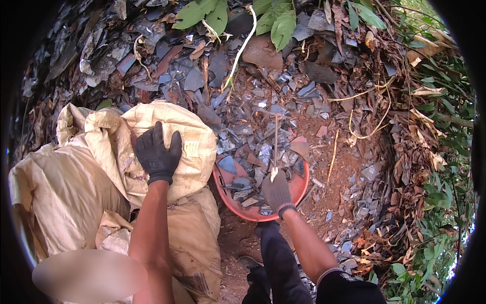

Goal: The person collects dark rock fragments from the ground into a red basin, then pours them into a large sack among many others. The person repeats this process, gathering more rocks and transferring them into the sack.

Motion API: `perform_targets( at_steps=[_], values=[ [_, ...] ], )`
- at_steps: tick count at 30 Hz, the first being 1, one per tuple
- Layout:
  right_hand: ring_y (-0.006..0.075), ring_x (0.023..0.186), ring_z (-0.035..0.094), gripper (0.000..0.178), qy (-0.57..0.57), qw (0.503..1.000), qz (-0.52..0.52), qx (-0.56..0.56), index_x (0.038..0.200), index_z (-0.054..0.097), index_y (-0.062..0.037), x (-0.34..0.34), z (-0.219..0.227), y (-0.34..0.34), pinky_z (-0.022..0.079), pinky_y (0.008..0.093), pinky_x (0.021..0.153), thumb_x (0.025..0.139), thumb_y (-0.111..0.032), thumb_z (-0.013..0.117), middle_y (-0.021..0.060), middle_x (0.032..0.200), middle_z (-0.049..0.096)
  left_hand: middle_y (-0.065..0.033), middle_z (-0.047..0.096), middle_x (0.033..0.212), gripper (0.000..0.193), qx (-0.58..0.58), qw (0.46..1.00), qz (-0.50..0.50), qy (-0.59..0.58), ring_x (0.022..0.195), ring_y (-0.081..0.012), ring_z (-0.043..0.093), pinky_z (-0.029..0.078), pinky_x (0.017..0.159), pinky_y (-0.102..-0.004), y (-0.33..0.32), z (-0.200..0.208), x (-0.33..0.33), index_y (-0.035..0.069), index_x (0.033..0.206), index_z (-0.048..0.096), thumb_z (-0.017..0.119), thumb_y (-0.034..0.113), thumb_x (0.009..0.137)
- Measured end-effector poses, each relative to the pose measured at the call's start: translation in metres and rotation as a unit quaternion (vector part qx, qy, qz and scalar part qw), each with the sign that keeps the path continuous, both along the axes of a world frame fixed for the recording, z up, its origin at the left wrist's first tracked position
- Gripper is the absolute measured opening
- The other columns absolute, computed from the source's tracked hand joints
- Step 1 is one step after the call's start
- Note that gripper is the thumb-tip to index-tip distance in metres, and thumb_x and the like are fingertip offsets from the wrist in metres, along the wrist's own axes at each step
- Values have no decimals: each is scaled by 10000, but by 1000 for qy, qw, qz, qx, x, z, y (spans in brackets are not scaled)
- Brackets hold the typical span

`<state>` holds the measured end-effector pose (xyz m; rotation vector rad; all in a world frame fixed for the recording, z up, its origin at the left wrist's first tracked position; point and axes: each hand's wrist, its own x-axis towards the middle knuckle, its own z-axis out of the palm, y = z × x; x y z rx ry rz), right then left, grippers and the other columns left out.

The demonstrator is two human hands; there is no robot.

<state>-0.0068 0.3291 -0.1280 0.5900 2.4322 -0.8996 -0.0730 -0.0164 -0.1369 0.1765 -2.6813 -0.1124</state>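
My left hand (159,153), in a black glove, lies with fingers spread on a stuffed tan woven sack (197,126). My right hand (277,192), in a grey-brown glove, is closed round the pale handle of a thin-rod hand tool (276,144). The rod points away from me and seems to end in a narrow crosswise head among the shards; its exact kind is unclear. Below the tool, an orange-red basin (240,212) holds dark flat shards (242,183), like broken glass or plastic. The basin's far rim is partly hidden by debris.
More filled tan sacks (66,197) crowd the left side. A sloping heap of dark shards and dry leaves (195,78) rises beyond the basin. Reddish soil (349,167) with scattered pieces lies to the right, bordered by green plants (440,195). My dark-clothed leg (278,263) stands close to the basin.
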Motion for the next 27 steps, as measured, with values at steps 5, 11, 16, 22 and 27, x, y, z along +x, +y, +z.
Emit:
perform_targets(
  at_steps=[5, 11, 16, 22, 27],
  values=[
    [385, 851, 666, 272, -1, 999, -25, -29, 1070, 567, 39, 2, 57, 20, 520, 462, 744, 904, -172, 607, 208, 912, 663, -109, 644, 1049, 500, -1, 1000, -4, 1, 998, -315, 594, 448, 926, -495, -1, 2, 1, 72, 1211, 660, 764, 393, 841],
    [129, 545, 506, 156, 15, 908, -347, -235, 819, 511, -86, -77, -15, 66, 411, 303, 451, 928, -166, 588, 18, 693, 509, -107, 651, 1043, 500, 1, 1000, 12, -13, 1010, -303, 607, 429, 975, -500, 2, 3, 0, 65, 1193, 674, 758, 410, 840],
    [116, 524, 490, 161, 41, 832, -384, -398, 788, 500, -117, -81, -83, 50, 410, 273, 437, 926, -139, 580, 5, 644, 471, -131, 641, 1040, 481, 3, 1000, -10, 2, 985, -338, 599, 445, 926, -478, 5, 5, -3, 69, 1209, 670, 780, 358, 841],
    [121, 489, 510, 169, -55, 790, -433, -431, 773, 481, -102, -61, -47, -29, 402, 264, 416, 923, -95, 558, 20, 630, 493, -137, 653, 1051, 479, -19, 1000, 10, -13, 991, -347, 603, 449, 921, -487, 1, 6, 1, 67, 1209, 677, 775, 362, 844],
    [336, 816, 679, 269, 127, 990, -54, 36, 1104, 555, 36, -8, -44, 39, 524, 477, 745, 892, -128, 581, 179, 922, 681, -133, 667, 1034, 484, -7, 1000, 7, -10, 993, -339, 612, 462, 900, -507, 4, 4, -1, 54, 1175, 688, 779, 382, 831]
  ],
)
